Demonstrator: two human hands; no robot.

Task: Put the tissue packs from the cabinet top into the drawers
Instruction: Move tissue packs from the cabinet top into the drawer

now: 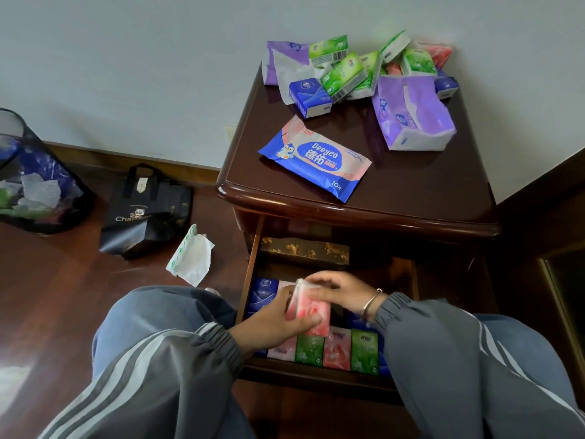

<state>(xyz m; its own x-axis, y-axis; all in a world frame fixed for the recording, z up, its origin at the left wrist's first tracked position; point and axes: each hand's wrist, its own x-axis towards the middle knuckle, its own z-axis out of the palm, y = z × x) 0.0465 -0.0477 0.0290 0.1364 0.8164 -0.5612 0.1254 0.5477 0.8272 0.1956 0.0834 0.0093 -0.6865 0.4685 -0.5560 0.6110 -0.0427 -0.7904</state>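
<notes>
**Pink pack being seated in the open drawer**

While most packs lie heaped at the far end of the cabinet top [395,185], one pink tissue pack [311,312] is held over the open drawer [250,280]. It is gripped from the left by the left hand [272,321], fingers closed around its side, and steadied from above by the right hand [342,288], fingers curled on its top edge. The step in hand is judged to be placement. A gap beside the near row of packs [335,348] must be found and the pack lowered upright. The pack is small, soft-wrapped, pink-and-white, and likely easily squashed.
</notes>
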